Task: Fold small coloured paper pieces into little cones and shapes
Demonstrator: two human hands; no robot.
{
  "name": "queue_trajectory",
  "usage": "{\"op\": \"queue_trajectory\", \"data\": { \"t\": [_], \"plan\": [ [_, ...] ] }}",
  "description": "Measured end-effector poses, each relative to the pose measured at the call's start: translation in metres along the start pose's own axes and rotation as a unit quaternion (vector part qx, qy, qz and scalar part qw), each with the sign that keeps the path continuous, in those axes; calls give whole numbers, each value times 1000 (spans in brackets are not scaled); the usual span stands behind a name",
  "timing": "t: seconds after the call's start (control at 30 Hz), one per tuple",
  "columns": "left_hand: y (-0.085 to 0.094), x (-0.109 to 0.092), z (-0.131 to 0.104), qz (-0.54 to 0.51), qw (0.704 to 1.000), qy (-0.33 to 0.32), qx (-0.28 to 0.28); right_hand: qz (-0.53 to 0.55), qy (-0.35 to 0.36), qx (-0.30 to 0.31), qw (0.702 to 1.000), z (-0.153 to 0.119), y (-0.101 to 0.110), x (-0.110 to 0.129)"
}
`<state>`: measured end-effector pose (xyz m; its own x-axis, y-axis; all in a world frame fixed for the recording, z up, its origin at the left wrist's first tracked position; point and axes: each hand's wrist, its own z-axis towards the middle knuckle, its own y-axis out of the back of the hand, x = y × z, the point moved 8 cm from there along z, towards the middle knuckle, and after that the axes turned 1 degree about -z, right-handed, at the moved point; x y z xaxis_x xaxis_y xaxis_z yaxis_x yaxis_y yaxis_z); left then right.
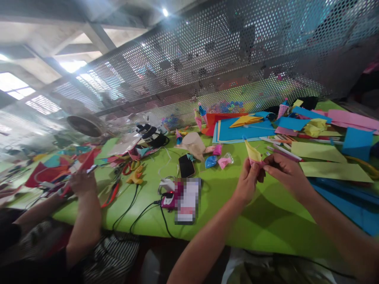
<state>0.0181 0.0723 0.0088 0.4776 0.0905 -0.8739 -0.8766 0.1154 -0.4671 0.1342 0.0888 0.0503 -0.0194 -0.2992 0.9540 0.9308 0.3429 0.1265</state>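
Wrapped round the lower part of a small yellow and pink paper cone (pixel 252 151) is my left hand (pixel 247 182); the cone has a blue tip and points up and slightly left. My right hand (pixel 282 170) pinches the pink edge of the same cone from the right. Its fingertips partly hide what lies between them. To the left of the cone lie a small blue bag (pixel 211 161) and a clear bag with pink contents (pixel 225 161). Similar finished-looking paper cones (pixel 203 112) stand near the back mesh.
Blue sheets (pixel 227 131), yellow-green strips (pixel 318 152) and pens lie at the right. Left of me are a phone (pixel 187 165), a blurred-out screen (pixel 188 201), a purple power socket (pixel 171 200) with cables and a yellow glue gun (pixel 136 173). A co-worker's hand (pixel 83 183) works farther left.
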Motion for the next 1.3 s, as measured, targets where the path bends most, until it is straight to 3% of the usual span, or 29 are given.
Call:
{"op": "queue_trajectory", "data": {
  "t": [0.23,0.5,0.8,1.3],
  "plan": [
    [6,0,-2,-12,999,14,-37,-196,101,-71,973,-3,6,25],
    [11,2,-2,12,999,4,-43,-246,104,-77,961,-6,3,25],
    [9,-3,-2,37,997,-9,-62,-242,85,-88,962,-7,4,21],
    [4,0,1,29,999,2,-33,-134,34,-67,988,-3,6,8]
  ]
}}
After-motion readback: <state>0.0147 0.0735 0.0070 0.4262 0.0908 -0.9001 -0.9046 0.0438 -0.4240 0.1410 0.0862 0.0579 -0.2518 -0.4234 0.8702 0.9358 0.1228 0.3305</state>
